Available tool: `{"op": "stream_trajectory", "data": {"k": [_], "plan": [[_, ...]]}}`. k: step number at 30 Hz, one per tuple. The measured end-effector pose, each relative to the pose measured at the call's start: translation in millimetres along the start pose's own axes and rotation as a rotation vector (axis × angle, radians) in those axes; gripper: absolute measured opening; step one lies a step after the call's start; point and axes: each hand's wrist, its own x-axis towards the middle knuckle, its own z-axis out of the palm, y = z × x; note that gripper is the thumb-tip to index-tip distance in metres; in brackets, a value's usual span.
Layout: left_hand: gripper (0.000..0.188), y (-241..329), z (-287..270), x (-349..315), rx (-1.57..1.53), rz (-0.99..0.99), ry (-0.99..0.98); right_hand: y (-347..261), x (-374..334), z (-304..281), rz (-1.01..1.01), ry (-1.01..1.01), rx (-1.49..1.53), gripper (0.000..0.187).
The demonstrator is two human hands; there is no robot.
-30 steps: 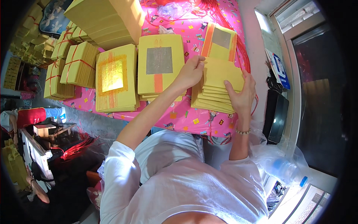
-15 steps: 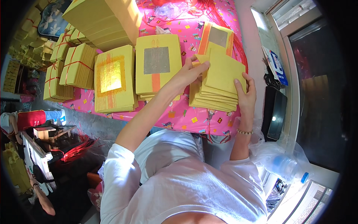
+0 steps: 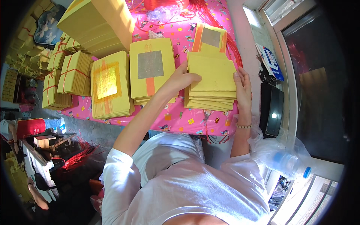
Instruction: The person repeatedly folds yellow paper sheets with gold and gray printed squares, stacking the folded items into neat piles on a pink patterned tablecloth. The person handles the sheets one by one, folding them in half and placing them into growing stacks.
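Observation:
Between my hands lies a stack of plain yellow paper sheets [image 3: 212, 73], its upper part fairly square and its lower layers fanned out toward me. My left hand [image 3: 186, 79] grips the stack's left edge, thumb on top and fingers partly hidden along the side. At the right edge, my right hand [image 3: 243, 89] holds the stack with the thumb near the top corner and the fingers on the outer side. Just beyond it is yellow paper with a silver square and orange bands [image 3: 210, 38]. Left of my left hand stands a similar silver-square stack [image 3: 150, 63].
A gold-square paper stack [image 3: 108, 84] and bundles tied with red string [image 3: 75, 73] stand to the left on the pink patterned tablecloth [image 3: 168, 122]. Tall yellow stacks [image 3: 95, 28] rise behind. Red strings [image 3: 221, 33] trail at the far right. A plastic bottle [image 3: 288, 165] lies near my right elbow.
The upper sheets were tilted and now lie straighter on the stack. My left hand has moved down from the far left corner to the left edge. My right hand stays at the right side.

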Motion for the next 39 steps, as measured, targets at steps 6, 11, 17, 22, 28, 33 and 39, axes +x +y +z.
{"op": "stream_trajectory", "data": {"k": [6,11,17,22,28,33,39], "plan": [[0.060,-10.5,4.3,-5.5,-0.058,-0.022,0.055,7.0,0.0,-8.5,0.030,0.061,-0.127,0.037],[0.066,-27.2,25.8,-27.0,0.157,0.299,0.289,12.3,-17.8,-6.4,-0.059,0.106,0.065,0.028],[0.057,-50.2,52.9,-20.2,0.355,0.558,0.546,21.6,-29.3,-1.0,-0.264,0.221,0.023,0.023],[0.055,-39.2,61.0,-26.0,0.283,0.512,0.514,23.1,-29.6,-5.3,-0.248,0.253,0.088,0.021],[0.063,-42.0,62.7,-25.1,0.277,0.591,0.686,8.1,-39.8,7.2,-0.241,0.263,0.116,0.015],[0.048,-47.8,62.4,-27.9,0.488,0.758,0.784,23.8,-46.5,6.0,-0.239,0.289,0.068,0.020],[0.016,-62.8,55.1,-23.7,0.357,0.733,0.649,22.6,-52.3,4.1,-0.326,0.278,-0.033,0.012]]}}
